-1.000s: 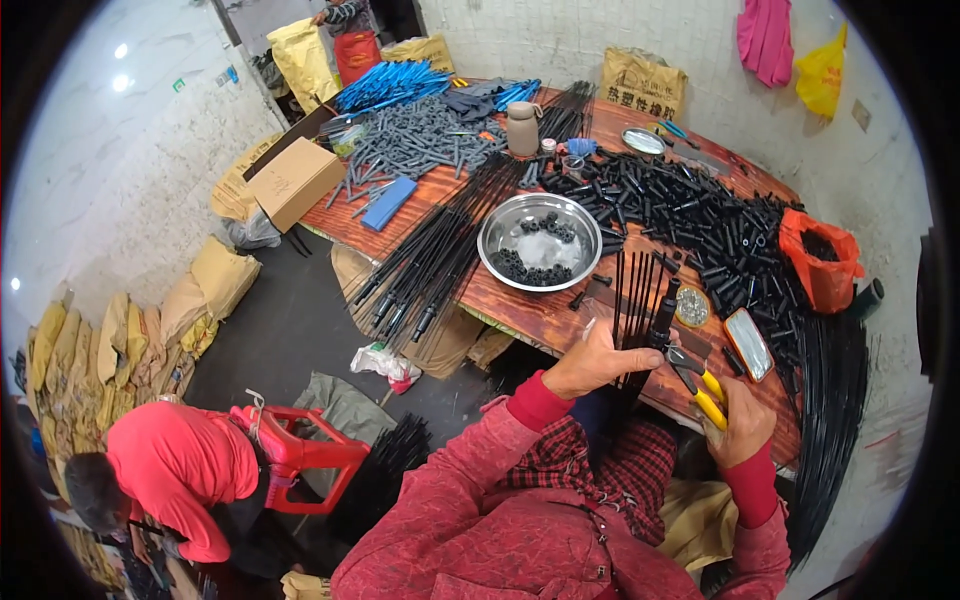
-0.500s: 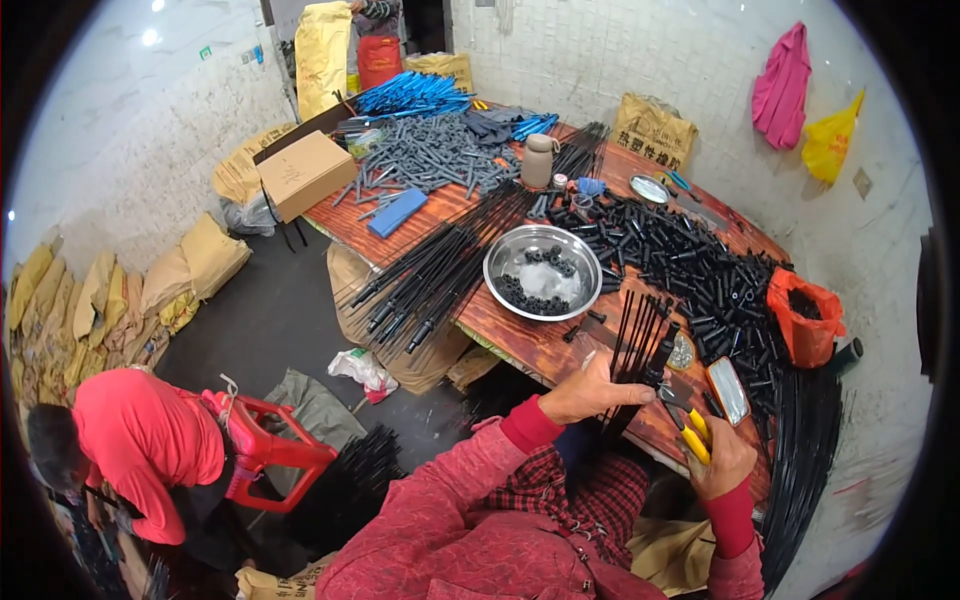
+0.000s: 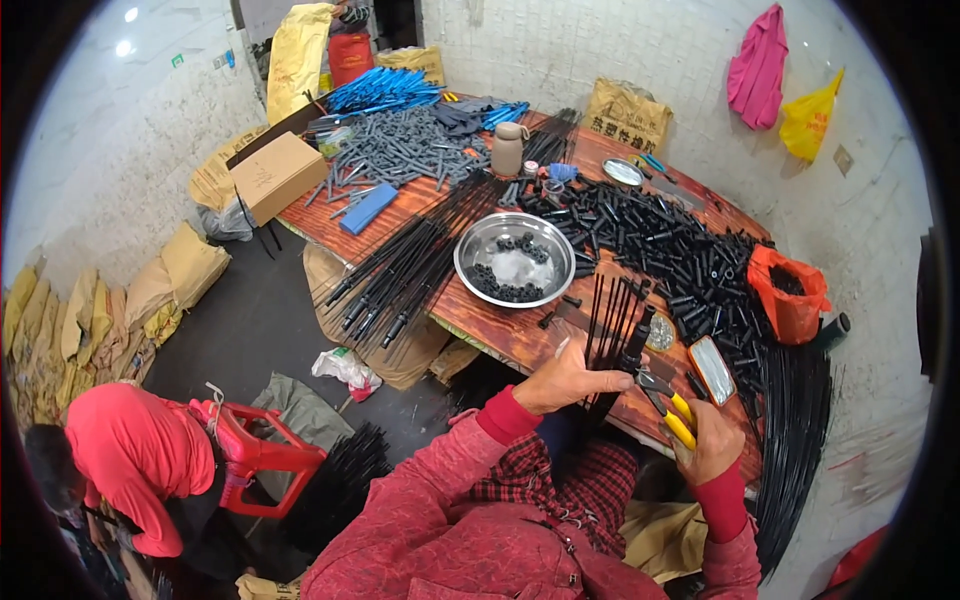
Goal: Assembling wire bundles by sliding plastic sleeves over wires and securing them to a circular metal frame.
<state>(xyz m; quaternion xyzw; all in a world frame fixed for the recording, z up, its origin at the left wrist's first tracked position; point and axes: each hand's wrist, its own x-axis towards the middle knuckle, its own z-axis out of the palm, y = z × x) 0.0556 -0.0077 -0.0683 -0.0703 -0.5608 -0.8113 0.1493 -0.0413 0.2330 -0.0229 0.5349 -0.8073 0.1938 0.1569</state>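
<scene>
Right now our left hand (image 3: 565,378) is clenched round the near end of the rods (image 3: 608,330); their long axis runs up and away from the grip toward the bowl (image 3: 515,258). Our right hand (image 3: 712,440) sits just right of the rods, wrapped round yellow-handled pliers (image 3: 660,395) whose nose touches the bundle just above the left-hand grip. Farther off, right of the bowl, lies a heap of black tubes (image 3: 680,260).

White tiled wall (image 3: 640,50), dark floor (image 3: 250,320), wooden table (image 3: 500,330), ceiling lights (image 3: 124,15)
</scene>
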